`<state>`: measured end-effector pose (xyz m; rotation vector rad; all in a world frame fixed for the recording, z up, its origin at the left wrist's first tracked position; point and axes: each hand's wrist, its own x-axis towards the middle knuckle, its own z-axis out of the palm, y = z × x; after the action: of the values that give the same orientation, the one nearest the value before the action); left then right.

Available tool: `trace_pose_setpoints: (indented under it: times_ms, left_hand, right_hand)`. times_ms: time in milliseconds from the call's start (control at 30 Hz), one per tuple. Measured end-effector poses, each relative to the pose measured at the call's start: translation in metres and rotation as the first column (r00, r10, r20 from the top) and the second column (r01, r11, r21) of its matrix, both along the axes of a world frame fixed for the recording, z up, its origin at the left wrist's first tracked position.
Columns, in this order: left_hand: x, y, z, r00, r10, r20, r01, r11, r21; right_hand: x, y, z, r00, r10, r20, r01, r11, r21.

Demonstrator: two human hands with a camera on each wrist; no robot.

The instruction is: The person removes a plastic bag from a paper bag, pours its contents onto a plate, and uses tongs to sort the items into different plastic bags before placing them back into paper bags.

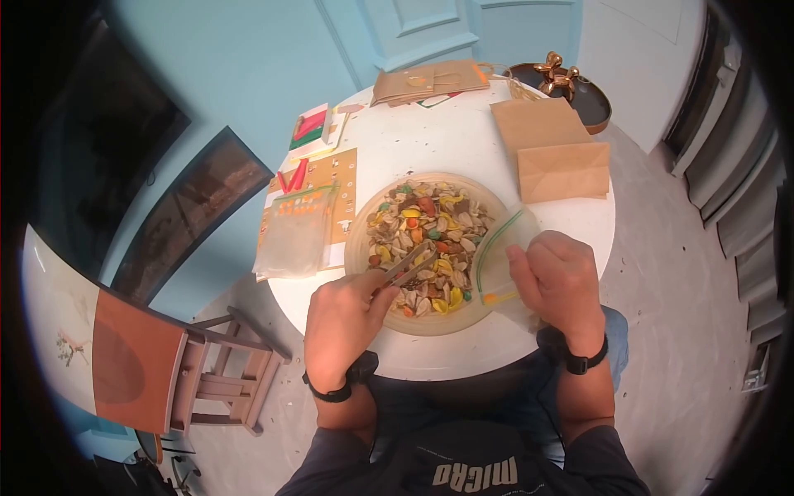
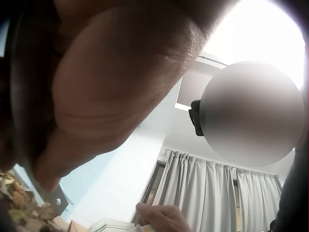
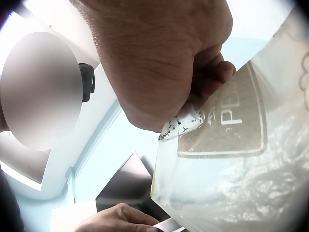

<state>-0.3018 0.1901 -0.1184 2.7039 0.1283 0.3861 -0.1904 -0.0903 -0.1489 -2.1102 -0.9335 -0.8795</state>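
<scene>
A round tray holds a mix of dried shells or chips with yellow, orange and green pieces. My left hand grips metal tongs, whose tips reach into the mix near its middle. In the left wrist view the tongs run beside my left hand. At the tray's right side my right hand pinches a clear zip bag by its edge. The bag shows printed lettering in the right wrist view, below my right hand. Whether the tongs hold a piece, I cannot tell.
Left on the white table lie a stack of zip bags, red items and cards. Brown paper bags lie at the back and right. Beyond is a dark round stand with a shiny figurine.
</scene>
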Motion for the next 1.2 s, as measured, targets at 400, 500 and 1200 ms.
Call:
trace_pose_setpoints:
  times_ms: [400,500,1200]
  left_hand:
    - [0.004,-0.028,0.003,0.956,-0.248,0.154,0.270,0.953,-0.141]
    - [0.002,-0.015,0.006,0.989,-0.145,0.010,0.145,0.989,-0.041]
    - [0.018,-0.004,-0.018,0.989,-0.082,-0.122,0.102,0.980,0.171]
  right_hand:
    - [0.001,-0.005,0.000,1.000,-0.025,0.016,0.026,1.000,-0.016]
    - [0.002,-0.008,0.001,0.999,-0.035,0.012,0.035,0.999,-0.009]
    - [0.000,-0.002,0.001,1.000,-0.016,0.009,0.016,1.000,-0.022]
